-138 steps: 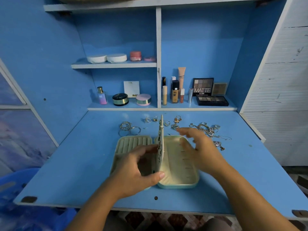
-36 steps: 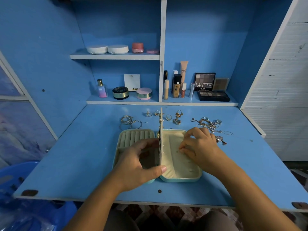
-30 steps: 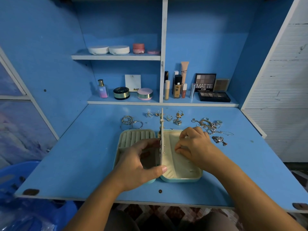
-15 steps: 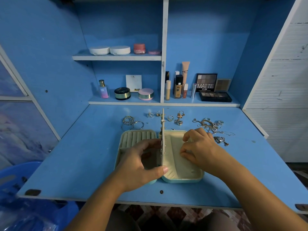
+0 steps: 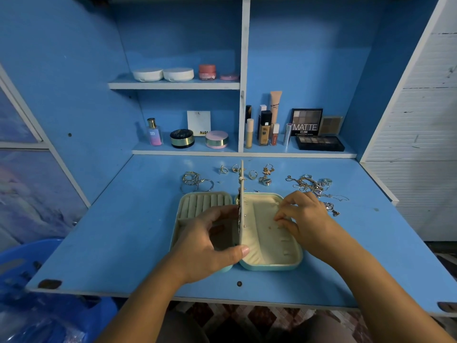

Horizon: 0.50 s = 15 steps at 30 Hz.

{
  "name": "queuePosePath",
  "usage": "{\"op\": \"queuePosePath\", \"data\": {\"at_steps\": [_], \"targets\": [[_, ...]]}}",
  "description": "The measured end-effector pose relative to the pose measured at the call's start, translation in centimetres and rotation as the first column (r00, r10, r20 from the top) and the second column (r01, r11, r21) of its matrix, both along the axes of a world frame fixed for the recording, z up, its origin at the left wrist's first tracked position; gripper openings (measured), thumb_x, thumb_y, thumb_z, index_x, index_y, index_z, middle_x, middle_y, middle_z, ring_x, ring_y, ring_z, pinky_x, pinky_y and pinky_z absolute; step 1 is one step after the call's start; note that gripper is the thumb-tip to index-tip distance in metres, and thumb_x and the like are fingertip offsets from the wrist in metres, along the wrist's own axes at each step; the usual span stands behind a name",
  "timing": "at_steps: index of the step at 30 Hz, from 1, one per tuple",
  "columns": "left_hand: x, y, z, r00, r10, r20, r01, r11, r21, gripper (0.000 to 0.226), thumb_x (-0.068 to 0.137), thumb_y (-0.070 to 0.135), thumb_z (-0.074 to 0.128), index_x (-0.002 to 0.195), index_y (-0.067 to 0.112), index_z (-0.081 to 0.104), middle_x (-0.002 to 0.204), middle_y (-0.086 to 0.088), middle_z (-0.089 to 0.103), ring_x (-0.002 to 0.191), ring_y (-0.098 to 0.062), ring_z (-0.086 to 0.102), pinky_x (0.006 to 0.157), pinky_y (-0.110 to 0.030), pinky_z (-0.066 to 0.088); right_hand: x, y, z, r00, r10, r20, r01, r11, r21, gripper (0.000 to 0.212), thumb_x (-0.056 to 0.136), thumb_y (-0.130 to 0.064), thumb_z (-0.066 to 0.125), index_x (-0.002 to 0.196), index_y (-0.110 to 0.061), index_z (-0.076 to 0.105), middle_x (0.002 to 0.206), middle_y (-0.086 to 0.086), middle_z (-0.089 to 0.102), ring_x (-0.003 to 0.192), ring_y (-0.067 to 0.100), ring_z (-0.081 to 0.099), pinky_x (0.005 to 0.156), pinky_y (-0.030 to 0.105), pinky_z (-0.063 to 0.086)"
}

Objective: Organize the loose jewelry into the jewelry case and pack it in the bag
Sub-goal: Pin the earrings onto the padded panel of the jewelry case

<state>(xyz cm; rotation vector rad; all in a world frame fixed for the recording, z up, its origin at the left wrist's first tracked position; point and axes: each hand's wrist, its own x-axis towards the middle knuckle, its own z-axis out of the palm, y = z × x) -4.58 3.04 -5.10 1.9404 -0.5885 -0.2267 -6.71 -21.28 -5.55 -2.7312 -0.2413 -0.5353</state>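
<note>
Centrally, jewelry case [image 5: 272, 267] divider [image 5: 242, 184] upright — left grip [image 5: 205, 246] clasping it, right grip [image 5: 306, 219] unclear, rings [image 5: 195, 181] behind

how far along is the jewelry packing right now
Early. Done: the jewelry case lies open, and a few small studs seem pinned to its middle panel. In hand: the left hand holds that panel upright while the fingers of the right hand work at the right half; what they pinch is too small to tell. Left: hoops, rings and chains lie loose behind the case; nothing is bagged.
</note>
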Motion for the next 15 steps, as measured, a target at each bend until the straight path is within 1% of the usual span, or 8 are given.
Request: {"op": "queuePosePath", "data": {"at_steps": [3, 5, 7, 9, 12, 15], "targets": [[0.0, 0.0, 0.0, 1.000, -0.002, 0.002, 0.002, 1.000, 0.004, 0.070, 0.060, 0.048, 0.077, 0.125, 0.031, 0.057, 0.121, 0.016, 0.065, 0.116, -0.003, 0.059, 0.101, -0.033, 0.050, -0.1, 0.1, 0.3, 1.000, -0.002, -0.008, 0.002, 1.000, -0.017, 0.013, 0.071, -0.006, 0.080, 0.078, -0.016, 0.075, 0.094, 0.006, 0.062, 0.089, 0.034, 0.056, 0.073, 0.040, 0.039], [0.0, 0.0, 0.0, 1.000, -0.001, 0.000, 0.001, 1.000, 0.000, 0.069, 0.060, 0.048, 0.077, 0.124, 0.031, 0.057, 0.120, 0.016, 0.065, 0.116, -0.003, 0.060, 0.101, -0.032, 0.050, -0.1, 0.4, 0.8, 0.999, 0.032, -0.025, -0.033, 0.998, -0.058, 0.011, 0.074, -0.010, 0.077, 0.082, -0.018, 0.075, 0.098, 0.007, 0.060, 0.093, 0.034, 0.054, 0.076, 0.039, 0.035], [-0.1, 0.0, 0.1, 1.000, -0.003, 0.002, 0.003, 1.000, -0.003, 0.068, 0.061, 0.046, 0.077, 0.124, 0.032, 0.057, 0.119, 0.016, 0.066, 0.115, -0.004, 0.060, 0.101, -0.033, 0.050, -0.1, 0.8, 1.5, 0.995, 0.060, -0.083, -0.069, 0.992, -0.109, 0.012, 0.086, -0.020, 0.067, 0.096, -0.022, 0.074, 0.112, 0.003, 0.054, 0.108, 0.028, 0.045, 0.087, 0.035, 0.030], [-0.1, 0.0, 0.1, 1.000, -0.007, 0.001, 0.007, 1.000, -0.008, 0.066, 0.061, 0.045, 0.077, 0.123, 0.032, 0.057, 0.118, 0.017, 0.066, 0.115, -0.004, 0.061, 0.100, -0.033, 0.050, -0.1, 1.0, 2.0, 0.983, 0.055, -0.176, -0.083, 0.984, -0.155, 0.020, 0.093, -0.029, 0.056, 0.108, -0.026, 0.070, 0.122, -0.002, 0.046, 0.117, 0.021, 0.035, 0.096, 0.030, 0.026], [-0.1, 0.0, 0.1, 1.000, -0.009, -0.004, 0.009, 1.000, -0.012, 0.065, 0.061, 0.045, 0.077, 0.122, 0.033, 0.057, 0.118, 0.017, 0.066, 0.114, -0.003, 0.061, 0.099, -0.031, 0.051, -0.1, 1.4, 2.4, 0.974, 0.063, -0.216, -0.099, 0.982, -0.162, 0.022, 0.095, -0.031, 0.053, 0.109, -0.024, 0.068, 0.124, -0.002, 0.045, 0.119, 0.019, 0.034, 0.093, 0.027, 0.024], [-0.1, 0.0, 0.1, 1.000, -0.008, 0.002, 0.008, 1.000, -0.008, 0.068, 0.060, 0.046, 0.077, 0.124, 0.033, 0.057, 0.118, 0.018, 0.066, 0.114, -0.002, 0.060, 0.099, -0.031, 0.051, 0.2, 2.1, 2.4, 0.966, 0.063, -0.250, -0.118, 0.971, -0.210, 0.024, 0.096, -0.029, 0.048, 0.108, -0.018, 0.065, 0.125, -0.001, 0.044, 0.117, 0.019, 0.035, 0.098, 0.029, 0.028]]}}
